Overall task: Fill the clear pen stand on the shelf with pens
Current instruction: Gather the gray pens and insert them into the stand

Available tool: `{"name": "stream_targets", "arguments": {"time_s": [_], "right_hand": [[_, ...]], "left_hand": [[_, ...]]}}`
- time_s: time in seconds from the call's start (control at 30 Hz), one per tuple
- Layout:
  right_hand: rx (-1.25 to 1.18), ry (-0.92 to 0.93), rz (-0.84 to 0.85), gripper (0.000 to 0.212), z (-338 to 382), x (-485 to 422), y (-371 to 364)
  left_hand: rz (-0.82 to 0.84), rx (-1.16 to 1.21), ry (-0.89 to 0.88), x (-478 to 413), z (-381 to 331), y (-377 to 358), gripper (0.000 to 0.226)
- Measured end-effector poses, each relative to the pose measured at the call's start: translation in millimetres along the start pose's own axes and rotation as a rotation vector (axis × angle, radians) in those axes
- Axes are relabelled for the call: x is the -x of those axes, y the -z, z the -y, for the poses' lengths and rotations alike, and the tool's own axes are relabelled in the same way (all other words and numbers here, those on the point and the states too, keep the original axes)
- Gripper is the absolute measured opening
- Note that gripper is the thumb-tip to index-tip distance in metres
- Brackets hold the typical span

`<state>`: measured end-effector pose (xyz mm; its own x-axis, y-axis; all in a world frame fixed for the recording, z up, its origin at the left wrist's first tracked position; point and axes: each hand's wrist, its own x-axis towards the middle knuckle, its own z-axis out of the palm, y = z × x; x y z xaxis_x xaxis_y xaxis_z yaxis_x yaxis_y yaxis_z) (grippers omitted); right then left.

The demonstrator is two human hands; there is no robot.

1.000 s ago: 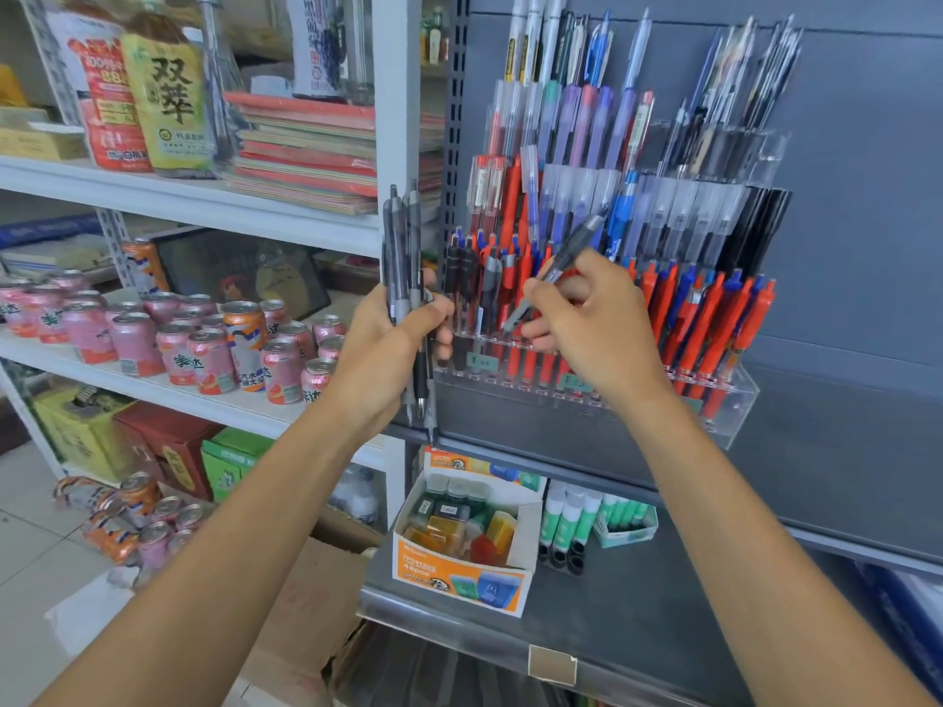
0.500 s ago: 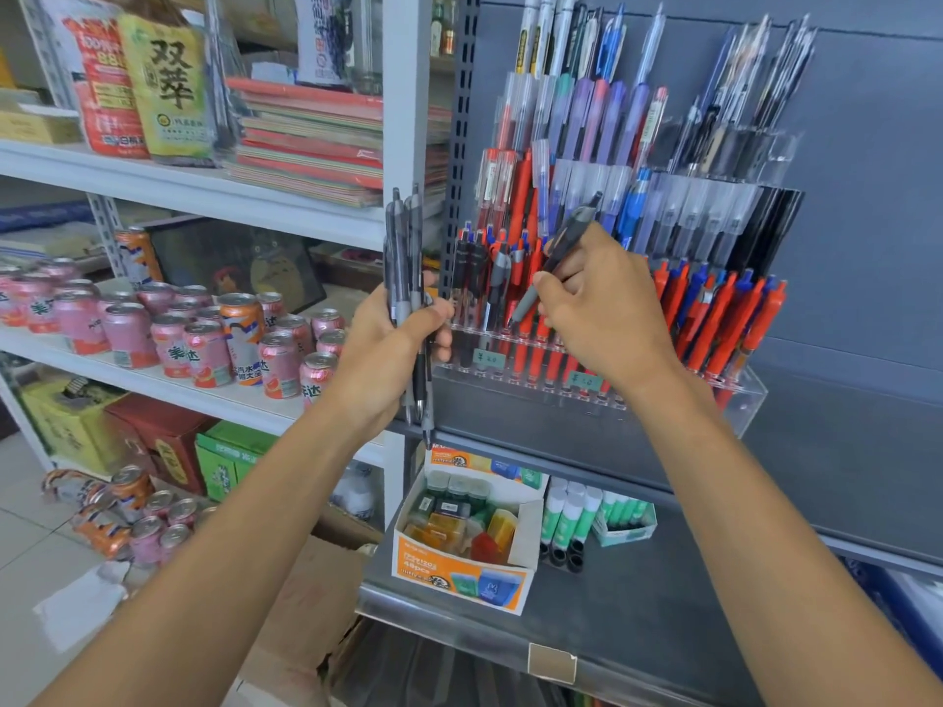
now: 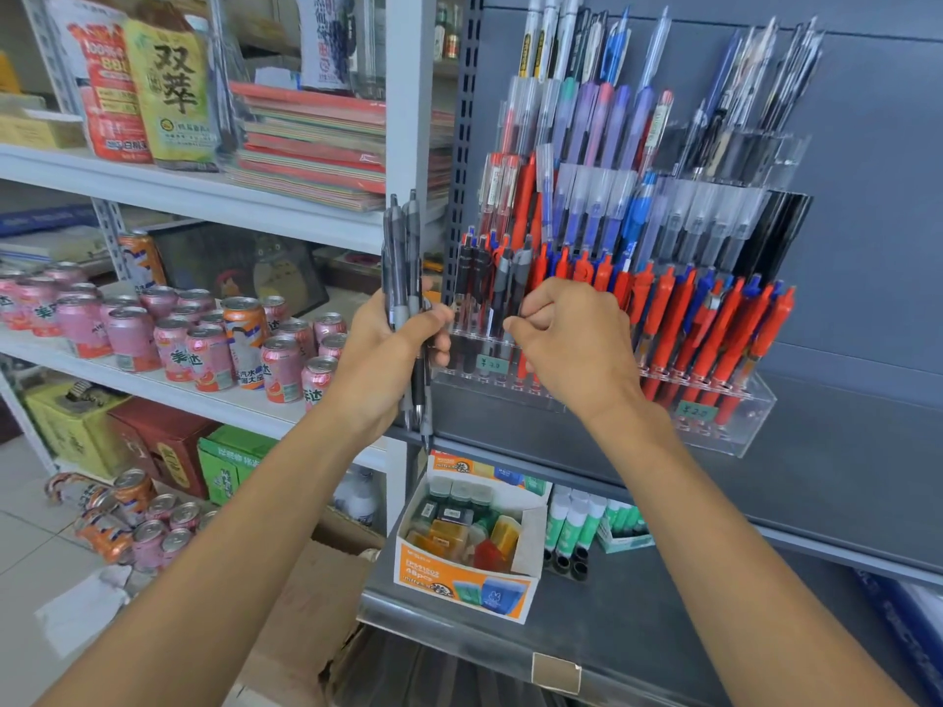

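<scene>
on the dark grey shelf (image 3: 842, 441), right of the middle and against the back panel (image 3: 867, 145): the clear pen stand (image 3: 740, 426), stepped in rows, for showing each row above the one in front. nearly full already; in the front row, black and grey pens at the left end, red pens (image 3: 678, 318) along the rest to the right.

at that left end, pinching one grey pen (image 3: 521, 270) low on the barrel with the curled thumb and fingers of the right hand (image 3: 571, 344), probably to guide the tip down into its hole. not possible to tell whether fully seated, being hidden by the hand.

just left of the stand, gripping a bundle of grey pens (image 3: 400, 247) upright in the closed left hand (image 3: 393, 344), likely kept near as supply for the next holes.

below and nearer, on a lower shelf (image 3: 663, 604), an orange and white box (image 3: 459, 579) of small coloured items, with green glue sticks (image 3: 571, 523) just beside it on the right. further left, a white rack (image 3: 204, 193) with pink cans (image 3: 204, 349) and, one board higher, stacked notebooks (image 3: 316, 145). down by the floor, a cardboard box (image 3: 306, 620) and pale tiles (image 3: 30, 528).
</scene>
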<state>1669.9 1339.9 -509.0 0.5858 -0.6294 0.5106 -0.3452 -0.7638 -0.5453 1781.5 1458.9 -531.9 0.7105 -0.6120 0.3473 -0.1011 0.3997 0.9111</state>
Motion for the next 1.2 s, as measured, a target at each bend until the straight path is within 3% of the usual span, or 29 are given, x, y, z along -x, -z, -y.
{"name": "stream_targets", "arguments": {"time_s": [0.3, 0.5, 0.8, 1.03, 1.1, 1.2], "right_hand": [[0.193, -0.021, -0.132, 0.023, 7.1, 4.0, -13.5], [0.087, 0.010, -0.201, 0.026, 2.2, 1.4, -9.2], [0.050, 0.028, -0.114, 0.029, -0.5, 3.8, -5.5], [-0.070, 0.088, -0.144, 0.026, -7.5, 12.6, -4.2], [-0.151, 0.097, -0.104, 0.030, -7.8, 19.9, -2.2], [-0.314, 0.076, 0.128, 0.032, -8.1, 31.1, -0.2]], "left_hand": [[0.002, -0.040, -0.021, -2.2, 0.4, 0.1, 0.022], [-0.001, -0.031, -0.004, -5.1, 0.2, 0.5, 0.019], [0.013, 0.015, 0.011, -4.4, -1.3, -7.2, 0.015], [0.059, 0.180, 0.080, -1.8, 1.7, -8.6, 0.026], [0.060, 0.237, 0.093, 0.7, -0.1, -12.5, 0.027], [0.043, 0.303, 0.118, 3.5, -0.6, -19.1, 0.028]]}}
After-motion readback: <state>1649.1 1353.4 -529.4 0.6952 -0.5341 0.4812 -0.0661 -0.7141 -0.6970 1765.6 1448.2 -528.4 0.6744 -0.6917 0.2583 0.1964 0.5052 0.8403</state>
